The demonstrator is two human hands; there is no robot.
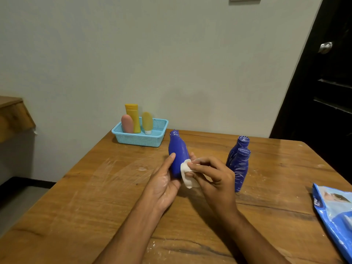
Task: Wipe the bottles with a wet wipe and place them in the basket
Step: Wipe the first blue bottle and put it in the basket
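Blue bottle (178, 155) tilted above table, white wipe (185, 173) against it — two marked bottles (239, 164) upright

Head-worn camera looks forward and down, close over the table (95, 197).

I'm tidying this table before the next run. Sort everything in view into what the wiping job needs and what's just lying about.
Job:
- held blue bottle, in left hand
- wet wipe, pinched by right hand
- two marked blue bottles
- basket with three bottles
- wipes pack

Lying about:
- door knob
- wooden shelf
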